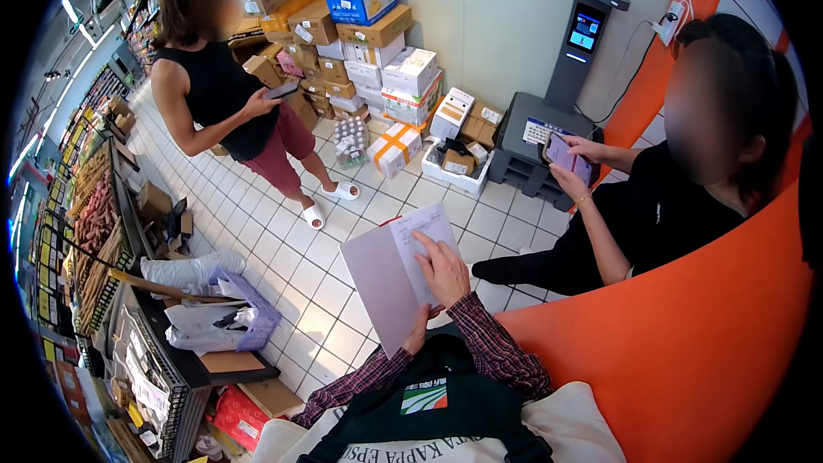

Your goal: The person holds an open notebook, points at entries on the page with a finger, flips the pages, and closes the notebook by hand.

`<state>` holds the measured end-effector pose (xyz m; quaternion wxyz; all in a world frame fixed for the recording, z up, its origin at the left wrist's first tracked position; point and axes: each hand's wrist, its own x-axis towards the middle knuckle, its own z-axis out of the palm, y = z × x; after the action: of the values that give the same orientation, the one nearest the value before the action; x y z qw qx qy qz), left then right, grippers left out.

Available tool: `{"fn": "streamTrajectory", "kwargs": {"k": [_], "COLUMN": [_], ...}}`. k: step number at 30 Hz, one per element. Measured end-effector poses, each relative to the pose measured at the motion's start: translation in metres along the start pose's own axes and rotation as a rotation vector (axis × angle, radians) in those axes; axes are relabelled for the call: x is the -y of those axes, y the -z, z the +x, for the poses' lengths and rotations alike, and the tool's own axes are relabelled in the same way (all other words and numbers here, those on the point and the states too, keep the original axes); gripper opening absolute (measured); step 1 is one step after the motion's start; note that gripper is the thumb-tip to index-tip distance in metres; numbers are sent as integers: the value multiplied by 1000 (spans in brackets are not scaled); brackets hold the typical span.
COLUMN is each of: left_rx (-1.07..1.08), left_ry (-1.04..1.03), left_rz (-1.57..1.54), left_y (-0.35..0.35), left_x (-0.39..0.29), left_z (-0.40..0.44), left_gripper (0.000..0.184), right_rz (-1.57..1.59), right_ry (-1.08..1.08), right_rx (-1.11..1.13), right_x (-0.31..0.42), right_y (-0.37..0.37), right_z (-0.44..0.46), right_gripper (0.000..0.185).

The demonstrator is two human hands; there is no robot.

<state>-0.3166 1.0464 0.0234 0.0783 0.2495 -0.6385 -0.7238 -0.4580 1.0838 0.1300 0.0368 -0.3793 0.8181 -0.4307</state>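
Note:
An open notebook [375, 279] with a greyish left side and handwriting on its white right page is held in front of my chest. Its bottom edge is gripped by my left hand [417, 331], whose fingers are partly hidden behind it. My right hand [446, 271] lies over the written page, index finger stretched out and touching or nearly touching the lines near the top. I see nothing held in the right hand. Plaid sleeves cover both forearms, and a dark green apron [463, 416] hangs below them.
One person [206, 69] stands at the left with a phone; another [677, 197] at the right also holds one. Stacked cardboard boxes [313, 21] and a grey scanning machine [549, 120] line the wall. An orange counter [669, 334] is on my right, produce shelves [99, 223] on the left.

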Motion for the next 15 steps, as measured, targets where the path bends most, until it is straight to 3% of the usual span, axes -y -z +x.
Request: {"fn": "streamTrajectory", "kwargs": {"k": [15], "left_rx": [6], "left_ry": [-32], "left_rz": [44], "left_y": [2], "left_x": [19], "left_z": [3], "left_gripper": [52], "right_rz": [-70], "right_ry": [-7], "right_rx": [33], "right_x": [0], "right_y": [0], "right_z": [3], "right_gripper": [44]}}
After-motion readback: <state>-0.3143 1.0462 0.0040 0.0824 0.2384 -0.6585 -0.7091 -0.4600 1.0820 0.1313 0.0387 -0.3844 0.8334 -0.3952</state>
